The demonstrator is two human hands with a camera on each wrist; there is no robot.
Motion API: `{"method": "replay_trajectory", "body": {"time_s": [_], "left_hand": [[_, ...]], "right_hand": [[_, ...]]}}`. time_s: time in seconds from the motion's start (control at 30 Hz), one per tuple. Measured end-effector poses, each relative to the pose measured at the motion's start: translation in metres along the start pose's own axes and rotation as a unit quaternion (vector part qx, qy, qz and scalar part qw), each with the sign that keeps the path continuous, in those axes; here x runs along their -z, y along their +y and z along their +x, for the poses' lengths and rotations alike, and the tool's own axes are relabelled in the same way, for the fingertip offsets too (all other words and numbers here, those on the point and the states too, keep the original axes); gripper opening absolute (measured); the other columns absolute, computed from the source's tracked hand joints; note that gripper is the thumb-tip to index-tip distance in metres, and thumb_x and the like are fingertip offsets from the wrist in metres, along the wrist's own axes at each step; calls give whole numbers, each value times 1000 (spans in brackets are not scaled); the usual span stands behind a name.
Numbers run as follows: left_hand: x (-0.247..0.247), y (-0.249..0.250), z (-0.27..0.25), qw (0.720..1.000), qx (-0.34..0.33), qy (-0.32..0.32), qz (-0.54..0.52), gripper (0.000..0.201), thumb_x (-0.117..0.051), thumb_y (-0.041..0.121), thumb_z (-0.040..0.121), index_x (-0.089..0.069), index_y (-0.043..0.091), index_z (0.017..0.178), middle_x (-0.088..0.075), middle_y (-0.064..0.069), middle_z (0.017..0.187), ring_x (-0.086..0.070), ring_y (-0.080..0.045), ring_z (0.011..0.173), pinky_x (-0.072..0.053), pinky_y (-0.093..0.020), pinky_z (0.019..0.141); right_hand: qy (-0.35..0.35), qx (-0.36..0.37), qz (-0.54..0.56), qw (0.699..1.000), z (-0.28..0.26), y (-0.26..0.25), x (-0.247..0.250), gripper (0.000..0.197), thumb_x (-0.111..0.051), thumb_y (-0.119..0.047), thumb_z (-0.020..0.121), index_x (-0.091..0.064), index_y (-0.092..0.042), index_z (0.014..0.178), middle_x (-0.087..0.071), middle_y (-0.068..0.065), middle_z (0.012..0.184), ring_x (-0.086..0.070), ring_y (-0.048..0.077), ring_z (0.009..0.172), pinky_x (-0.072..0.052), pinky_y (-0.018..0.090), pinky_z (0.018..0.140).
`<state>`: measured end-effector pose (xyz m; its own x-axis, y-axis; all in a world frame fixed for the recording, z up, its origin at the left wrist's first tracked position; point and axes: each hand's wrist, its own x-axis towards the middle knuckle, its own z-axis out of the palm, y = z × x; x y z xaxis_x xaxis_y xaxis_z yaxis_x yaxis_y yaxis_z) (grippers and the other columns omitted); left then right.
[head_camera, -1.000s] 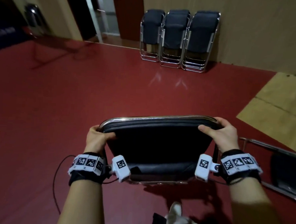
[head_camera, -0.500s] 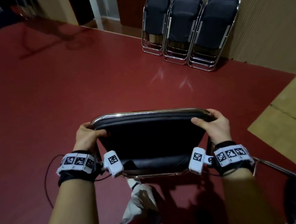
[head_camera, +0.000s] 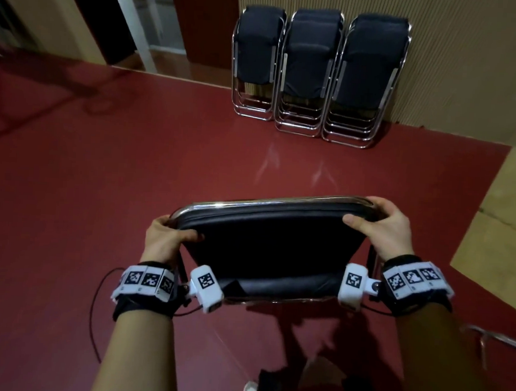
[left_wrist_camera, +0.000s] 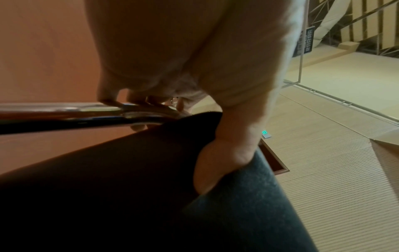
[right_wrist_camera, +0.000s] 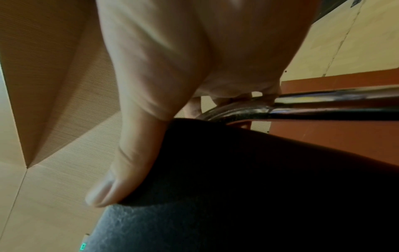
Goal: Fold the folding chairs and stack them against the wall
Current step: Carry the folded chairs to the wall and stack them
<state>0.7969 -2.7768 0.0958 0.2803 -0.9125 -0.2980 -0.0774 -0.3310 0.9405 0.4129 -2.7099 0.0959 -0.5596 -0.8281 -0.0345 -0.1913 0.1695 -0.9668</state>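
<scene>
You are carrying a folded chair (head_camera: 266, 243) toward the wall (head_camera: 437, 55), so the folding step for this one looks done and the stacking step is in hand. Your left hand (head_camera: 162, 238) grips the left corner of the chair's top edge, thumb on the dark padding and fingers curled over the chrome tube; your right hand (head_camera: 386, 229) grips the right corner the same way (both wrist views confirm the thumbs pressed on the fabric and the fingers wrapped round the frame). The chair hangs in front of you, off the red floor (head_camera: 102, 172), its padded face toward you. Ahead, three stacks of folded chairs (head_camera: 312, 72) lean against the wall side by side, well apart from the one you hold. At the lower right edge a piece of chrome frame (head_camera: 494, 339) shows, probably another chair waiting, though too little is visible to be sure. The next move, as I judge it, calls for closing the gap to the wall, choosing a stack, then lowering the legs to the floor just in front of it and tipping the top against the chairs already there. Keep both corners level while you set it down, since a tilted frame could snag the neighbouring stack.
</scene>
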Motion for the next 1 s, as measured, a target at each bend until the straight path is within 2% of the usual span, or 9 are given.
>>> {"method": "replay_trajectory", "body": {"time_s": [0.13, 0.27, 0.4, 0.47, 0.57, 0.7, 0.77, 0.87, 1.0], "left_hand": [[-18, 22, 78, 1000, -4, 17, -19, 68, -80, -17, 59, -57, -3, 121, -68, -16, 104, -64, -21, 81, -50, -24, 65], [-46, 46, 163, 999, 3, 33, -27, 62, -77, -19, 61, -58, -4, 119, -67, -14, 98, -62, -19, 78, -49, -22, 61], [-80, 74, 250, 998, 13, 59, -23, 56, -75, -19, 63, -59, -3, 114, -66, -14, 95, -62, -23, 80, -50, -25, 62], [-94, 88, 291, 997, 28, 71, -19, 55, -74, -19, 62, -61, -8, 114, -67, -17, 96, -62, -25, 81, -51, -26, 63], [-114, 112, 351, 996, 34, 81, -27, 59, -75, -19, 60, -62, -8, 116, -69, -23, 103, -64, -24, 79, -52, -24, 59], [-137, 144, 421, 993, 44, 99, -40, 57, -76, -21, 62, -58, -2, 112, -66, -15, 97, -61, -22, 79, -49, -21, 58], [-149, 161, 465, 994, 42, 92, -45, 57, -77, -20, 63, -56, 2, 111, -65, -12, 95, -61, -21, 78, -48, -17, 53], [-162, 181, 536, 994, 35, 92, -52, 58, -78, -19, 62, -56, 3, 111, -65, -12, 95, -60, -20, 77, -47, -15, 49], [-180, 213, 648, 995, 31, 75, -57, 61, -80, -17, 59, -58, 2, 114, -66, -14, 100, -62, -25, 86, -49, -25, 62]], "right_hand": [[-14, 6, 5, 1000, 74, -10, -51, 56, -91, -13, 63, -67, -13, 114, -69, -2, 106, -63, 6, 92, -45, 2, 69], [-22, -3, 6, 1000, 167, -11, -108, 57, -92, -17, 62, -68, -14, 113, -70, 0, 109, -65, 11, 100, -46, 15, 80], [-53, -16, 10, 998, 266, -21, -163, 52, -91, -16, 64, -66, -19, 109, -67, -7, 101, -61, -2, 88, -44, 4, 68], [-72, -18, 10, 997, 312, -31, -189, 51, -91, -15, 65, -66, -19, 109, -66, -10, 99, -60, -2, 87, -43, 4, 66], [-94, -8, 4, 996, 386, -51, -225, 51, -91, -16, 64, -65, -22, 108, -65, -12, 98, -62, 4, 93, -42, 8, 71], [-105, 4, -9, 994, 469, -74, -273, 55, -94, -21, 58, -68, -26, 107, -70, -7, 104, -65, 10, 100, -50, 22, 85], [-100, 10, -8, 995, 512, -84, -300, 59, -94, -24, 56, -68, -26, 108, -70, -5, 108, -65, 12, 103, -50, 26, 89], [-93, 23, -12, 995, 567, -97, -343, 60, -93, -21, 60, -68, -19, 114, -69, -3, 111, -64, 12, 104, -46, 20, 86], [-71, 20, 10, 997, 641, -112, -408, 54, -92, -17, 63, -68, -20, 111, -69, -1, 109, -65, 13, 101, -46, 16, 80]]}}
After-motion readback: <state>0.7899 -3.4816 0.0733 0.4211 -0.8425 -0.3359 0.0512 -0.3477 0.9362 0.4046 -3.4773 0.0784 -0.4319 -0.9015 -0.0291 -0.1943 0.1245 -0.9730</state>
